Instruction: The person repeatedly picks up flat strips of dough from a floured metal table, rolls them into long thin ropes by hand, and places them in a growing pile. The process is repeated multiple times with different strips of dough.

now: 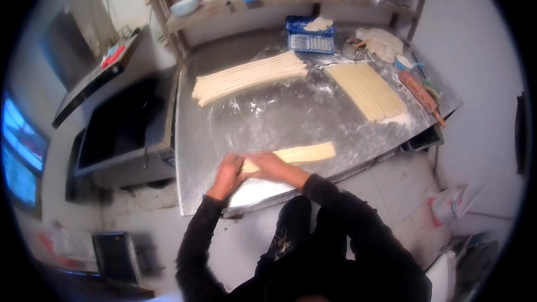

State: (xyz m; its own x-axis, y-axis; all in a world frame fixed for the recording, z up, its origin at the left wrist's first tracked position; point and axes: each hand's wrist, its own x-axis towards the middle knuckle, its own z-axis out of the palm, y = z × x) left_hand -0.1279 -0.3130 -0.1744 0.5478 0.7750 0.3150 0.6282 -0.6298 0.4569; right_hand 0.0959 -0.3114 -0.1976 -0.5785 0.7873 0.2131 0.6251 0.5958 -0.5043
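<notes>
Near the front of the floured metal table, a long flat strip of pale dough lies crosswise. My left hand is closed on its left end, fingers bent. My right hand rests over the same end, fingers curled against the dough and touching or nearly touching my left hand; my fingertips are partly hidden. Rows of pale dough strips lie at the back left, and a yellower sheet of cut strips lies at the back right.
Blue trays, a dough mound and a wooden rolling pin stand along the back and right. Above is a shelf with a bowl. A dark-topped unit adjoins the table's left; white bags sit low right.
</notes>
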